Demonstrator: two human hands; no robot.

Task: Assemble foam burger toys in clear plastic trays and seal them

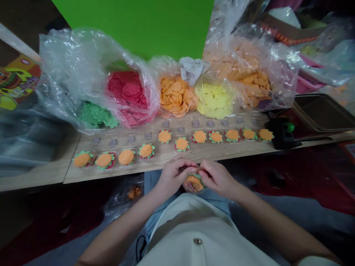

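Note:
My left hand [174, 174] and my right hand [216, 176] meet just below the front edge of a wooden board [166, 157], above my lap. Both pinch a small stacked toy burger piece [193, 183] with an orange top, a green frill and a dark layer under it. Fingers of both hands are curled around it. On the board stand two loose rows of finished pieces [146, 150], each with an orange disc on green and red frills. Behind them lie several small grey squares [131, 139].
Clear plastic bags at the back hold foam discs: green [95, 115], red [129, 94], orange [176, 95], yellow [215, 99] and pale orange [246, 75]. A green panel [138, 26] stands behind. A dark tray [321, 112] and a black tool [281, 133] sit at right.

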